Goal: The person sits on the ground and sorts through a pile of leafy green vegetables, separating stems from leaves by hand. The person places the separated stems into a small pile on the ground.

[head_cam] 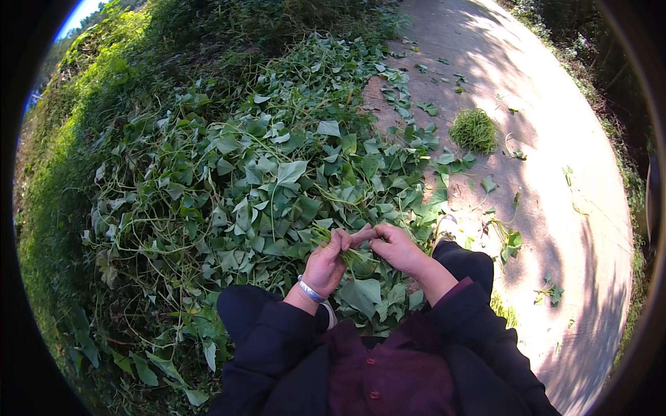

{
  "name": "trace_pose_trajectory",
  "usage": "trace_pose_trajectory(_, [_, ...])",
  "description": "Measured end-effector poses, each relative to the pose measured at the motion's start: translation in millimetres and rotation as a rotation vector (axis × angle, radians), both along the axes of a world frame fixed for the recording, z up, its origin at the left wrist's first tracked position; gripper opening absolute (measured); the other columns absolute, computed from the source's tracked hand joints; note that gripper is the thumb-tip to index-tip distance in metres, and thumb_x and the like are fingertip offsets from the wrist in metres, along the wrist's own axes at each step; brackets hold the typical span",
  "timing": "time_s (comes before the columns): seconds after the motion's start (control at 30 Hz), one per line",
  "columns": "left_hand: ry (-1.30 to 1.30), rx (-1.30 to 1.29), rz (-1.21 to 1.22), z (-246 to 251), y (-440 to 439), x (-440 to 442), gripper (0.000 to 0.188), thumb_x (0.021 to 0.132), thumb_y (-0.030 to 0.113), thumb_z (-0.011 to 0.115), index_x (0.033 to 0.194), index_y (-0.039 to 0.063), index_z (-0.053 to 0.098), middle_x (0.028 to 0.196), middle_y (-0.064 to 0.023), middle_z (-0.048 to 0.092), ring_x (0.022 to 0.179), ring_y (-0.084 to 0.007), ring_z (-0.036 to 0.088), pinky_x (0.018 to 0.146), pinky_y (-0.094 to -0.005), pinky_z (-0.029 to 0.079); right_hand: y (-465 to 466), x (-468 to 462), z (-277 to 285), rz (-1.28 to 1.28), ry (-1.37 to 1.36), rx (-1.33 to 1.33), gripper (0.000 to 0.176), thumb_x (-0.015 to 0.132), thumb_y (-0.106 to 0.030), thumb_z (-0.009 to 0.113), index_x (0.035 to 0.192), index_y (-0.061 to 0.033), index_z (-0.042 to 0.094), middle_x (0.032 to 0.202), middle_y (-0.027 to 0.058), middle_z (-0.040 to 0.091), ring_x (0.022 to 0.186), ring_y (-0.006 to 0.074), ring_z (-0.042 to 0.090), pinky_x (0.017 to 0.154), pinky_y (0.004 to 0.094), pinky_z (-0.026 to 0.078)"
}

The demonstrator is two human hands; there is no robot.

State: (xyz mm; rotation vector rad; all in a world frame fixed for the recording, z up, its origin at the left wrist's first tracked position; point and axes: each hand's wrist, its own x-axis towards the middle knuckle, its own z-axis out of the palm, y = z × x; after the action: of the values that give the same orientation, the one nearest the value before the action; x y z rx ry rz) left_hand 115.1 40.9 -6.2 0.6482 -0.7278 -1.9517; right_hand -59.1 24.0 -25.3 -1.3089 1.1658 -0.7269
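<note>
My left hand (325,262), with a patterned bracelet (311,289) at the wrist, grips a small bundle of green leaf stems (355,256). Stem ends stick out on both sides of its fingers. Close beside it, my right hand (400,250) has its thumb and fingers bent together, and the fingertips of both hands meet. Whether a stem sits between the right fingers is too small to tell. Below the hands, broad green leaves (361,296) hang or lie between my knees. A large heap of leafy vines (270,177), which look like sweet potato vines, spreads before me.
To the right runs a concrete path (551,156) in sun and shade. On it lie a bundle of green stems (473,131) and scattered leaves (512,244). More stems (503,309) show beside my right leg. Dense greenery (78,156) borders the left side.
</note>
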Motion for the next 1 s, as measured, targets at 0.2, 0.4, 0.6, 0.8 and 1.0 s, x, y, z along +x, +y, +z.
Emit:
trace_pose_trajectory(0.2, [0.005, 0.013, 0.112, 3.7, -4.0, 0.6, 0.033, 0.095, 0.036, 0.032, 0.076, 0.011, 0.04, 0.129, -0.0209, 0.042, 0.125, -0.0271, 0.035, 0.103, -0.0388, 0.025, -8.0, -15.5, 7.6, 0.002, 0.039, 0.167, 0.024, 0.076, -0.026, 0.069, 0.076, -0.0049, 0.059, 0.067, -0.0001, 0.05, 0.062, 0.009, 0.044, 0.057, 0.0235, 0.039])
trace_pose_trajectory(0.4, [-0.022, 0.038, 0.229, 0.7, -4.5, 2.0, 0.034, 0.096, 0.037, 0.029, 0.078, 0.01, 0.04, 0.128, -0.0173, 0.044, 0.126, -0.0251, 0.033, 0.105, -0.0388, 0.023, -3.3, -13.0, 16.6, 0.169, -0.022, 0.02, 0.032, 0.073, -0.029, 0.072, 0.093, -0.0068, 0.062, 0.061, -0.0022, 0.047, 0.057, 0.0072, 0.041, 0.052, 0.0228, 0.036])
trace_pose_trajectory(0.6, [-0.042, 0.001, 0.179, -1.0, -3.6, -6.1, 0.031, 0.096, 0.037, 0.03, 0.079, 0.011, 0.038, 0.127, -0.0188, 0.046, 0.121, -0.0193, 0.038, 0.102, -0.0328, 0.024, 3.9, -3.6, -1.1, 0.395, 0.099, -0.105, 0.034, 0.075, -0.028, 0.067, 0.1, -0.0063, 0.062, 0.075, 0.0101, 0.056, 0.073, 0.0201, 0.054, 0.071, 0.031, 0.044])
trace_pose_trajectory(0.8, [-0.086, -0.004, 0.196, -2.7, -5.0, 2.6, 0.033, 0.096, 0.037, 0.029, 0.078, 0.011, 0.039, 0.128, -0.0174, 0.045, 0.125, -0.0245, 0.035, 0.105, -0.0394, 0.02, -0.8, -5.9, 2.4, 0.28, 0.128, -0.206, 0.023, 0.077, -0.019, 0.06, 0.091, -0.0019, 0.058, 0.087, 0.0122, 0.056, 0.085, 0.0252, 0.055, 0.076, 0.0325, 0.044])
trace_pose_trajectory(1.0, [-0.063, 0.015, 0.201, -6.6, -4.3, 1.8, 0.033, 0.096, 0.037, 0.029, 0.078, 0.011, 0.039, 0.126, -0.0167, 0.046, 0.124, -0.0244, 0.036, 0.103, -0.0382, 0.025, 0.6, -2.9, 14.5, 0.278, 0.065, -0.035, 0.024, 0.079, -0.012, 0.059, 0.1, -0.0011, 0.055, 0.092, 0.011, 0.06, 0.082, 0.0181, 0.057, 0.074, 0.0292, 0.046])
